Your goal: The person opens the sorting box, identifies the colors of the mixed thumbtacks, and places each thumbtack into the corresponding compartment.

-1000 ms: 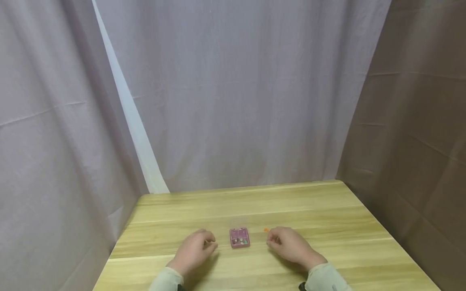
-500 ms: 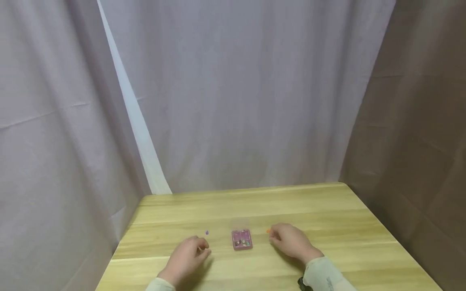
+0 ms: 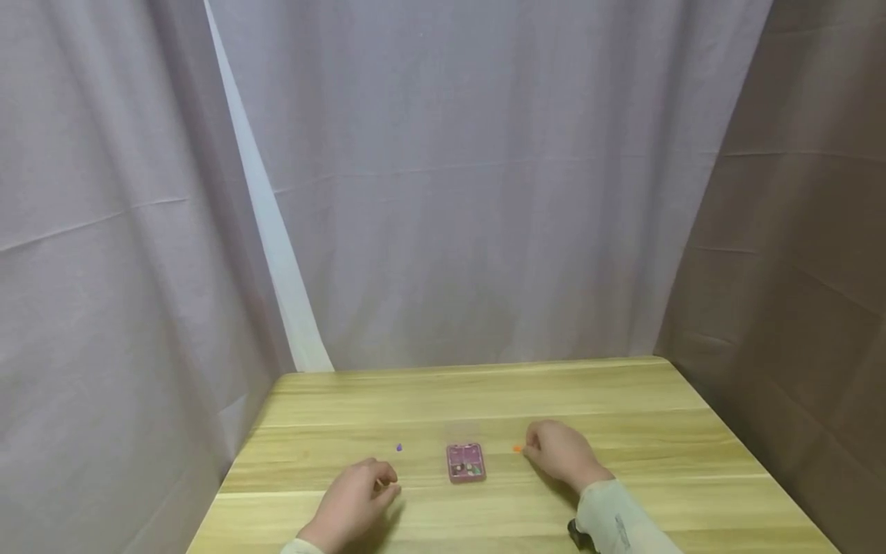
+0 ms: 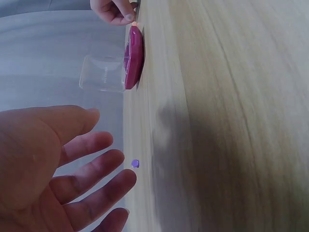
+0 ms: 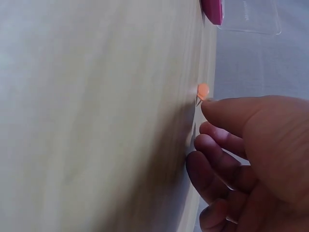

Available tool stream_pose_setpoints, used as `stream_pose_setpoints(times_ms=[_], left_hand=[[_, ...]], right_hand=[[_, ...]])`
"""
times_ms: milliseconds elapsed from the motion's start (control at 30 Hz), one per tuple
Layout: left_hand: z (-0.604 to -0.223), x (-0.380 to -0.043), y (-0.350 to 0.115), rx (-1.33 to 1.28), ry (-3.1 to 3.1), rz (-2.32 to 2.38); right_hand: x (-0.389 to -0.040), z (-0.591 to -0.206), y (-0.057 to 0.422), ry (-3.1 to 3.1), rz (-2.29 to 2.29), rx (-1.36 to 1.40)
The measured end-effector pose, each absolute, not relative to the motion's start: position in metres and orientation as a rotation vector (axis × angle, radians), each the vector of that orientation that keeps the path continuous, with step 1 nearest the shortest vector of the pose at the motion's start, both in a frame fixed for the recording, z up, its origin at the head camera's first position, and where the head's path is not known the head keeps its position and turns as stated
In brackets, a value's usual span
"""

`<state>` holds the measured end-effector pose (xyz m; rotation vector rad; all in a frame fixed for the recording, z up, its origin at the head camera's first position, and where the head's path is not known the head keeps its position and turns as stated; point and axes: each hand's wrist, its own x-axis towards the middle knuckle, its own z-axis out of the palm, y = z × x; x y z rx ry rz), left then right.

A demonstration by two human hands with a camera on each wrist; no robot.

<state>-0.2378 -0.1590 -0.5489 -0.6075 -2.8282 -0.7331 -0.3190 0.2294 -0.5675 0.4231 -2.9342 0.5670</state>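
A small magenta compartment case [image 3: 466,463] lies on the table with its clear lid [image 4: 103,73] raised at the far side. Small dark, whitish and green pieces sit in its near compartments. My left hand [image 3: 354,498] hovers left of the case, fingers loosely bent and holding nothing. Just beyond its fingertips lies a tiny purple piece [image 4: 135,164]. To the right of the case, my right hand [image 3: 562,454] is low over the table, thumb tip right at a small rounded orange piece [image 5: 203,90]. The other fingers are curled loosely, apart from that piece.
The wooden table [image 3: 360,400] has rounded far corners. Grey curtains [image 3: 484,192] hang behind it and along both sides, with a pale gap at the back left. A dark band [image 3: 580,535] shows at the right sleeve.
My left hand has drawn back left and toward me, and the purple piece has come into view. My right hand has shifted slightly forward beside the orange piece. The head view has tilted a little.
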Motion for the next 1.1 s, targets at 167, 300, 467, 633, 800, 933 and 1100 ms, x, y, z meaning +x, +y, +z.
stream_pose_setpoints(times_ms=[167, 300, 467, 633, 800, 933, 1100], left_hand=[[-0.551, -0.237, -0.159, -0.595, -2.832, -0.726], [-0.552, -0.236, -0.160, -0.596, -2.832, -0.736], [-0.553, -0.234, -0.159, -0.592, -2.830, -0.756], [-0.554, -0.235, -0.159, -0.586, -2.824, -0.752], [-0.555, -0.235, -0.159, -0.587, -2.824, -0.743], [-0.554, -0.234, -0.158, -0.595, -2.815, -0.741], [-0.553, -0.233, -0.156, -0.597, -2.811, -0.742]], right_hand=[[-0.321, -0.565, 0.227, -2.951, 0.573, 0.451], [-0.322, -0.565, 0.222, -2.941, 0.557, 0.479], [-0.324, -0.566, 0.220, -2.944, 0.543, 0.483], [-0.326, -0.567, 0.220, -2.955, 0.521, 0.487], [-0.325, -0.567, 0.219, -2.960, 0.517, 0.478], [-0.325, -0.568, 0.219, -2.954, 0.508, 0.478], [-0.323, -0.567, 0.219, -2.940, 0.521, 0.487]])
